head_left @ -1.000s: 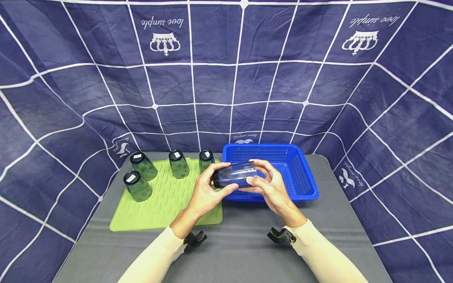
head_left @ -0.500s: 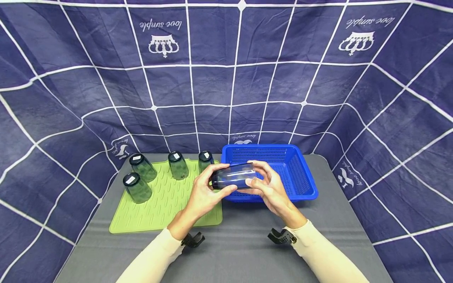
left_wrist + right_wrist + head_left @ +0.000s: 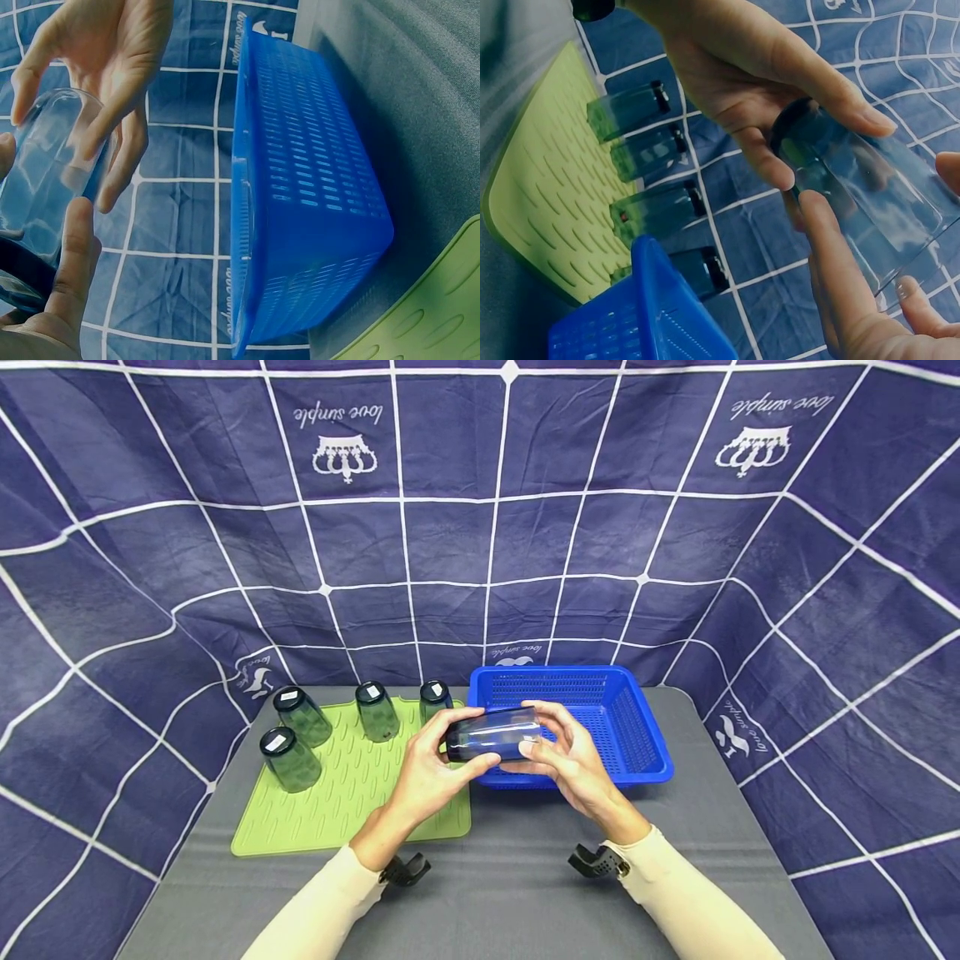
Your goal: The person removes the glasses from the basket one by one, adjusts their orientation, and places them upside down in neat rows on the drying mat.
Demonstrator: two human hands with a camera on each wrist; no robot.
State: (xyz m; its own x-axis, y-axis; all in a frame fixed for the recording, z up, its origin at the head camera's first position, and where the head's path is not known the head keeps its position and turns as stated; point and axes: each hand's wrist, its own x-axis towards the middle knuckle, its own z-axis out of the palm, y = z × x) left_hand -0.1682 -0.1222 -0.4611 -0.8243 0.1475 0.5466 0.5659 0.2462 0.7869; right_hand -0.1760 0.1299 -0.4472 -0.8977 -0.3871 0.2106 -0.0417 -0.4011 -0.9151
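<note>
Above the front of the blue basket, a dark-tinted drinking glass (image 3: 491, 735) is held on its side between both hands. The left hand (image 3: 431, 772) grips its thick, dark base end, thumb along the near side. At the mouth end, the right hand (image 3: 576, 762) holds the rim between thumb and fingers. The right wrist view shows the see-through wall of the glass (image 3: 881, 199) between the two hands. In the left wrist view, the fingers of the right hand (image 3: 112, 45) lie round the rim end.
A green ribbed drying mat (image 3: 360, 810) lies at the left with several upside-down glasses (image 3: 377, 714) on it, their bases labelled. The perforated blue basket (image 3: 652, 739) stands at the right on the grey table (image 3: 525, 893). Patterned blue cloth (image 3: 450, 539) surrounds the table.
Both hands and the glass have shifted very slightly left in the head view. The grip looks the same, and the glasses on the mat stay put.
</note>
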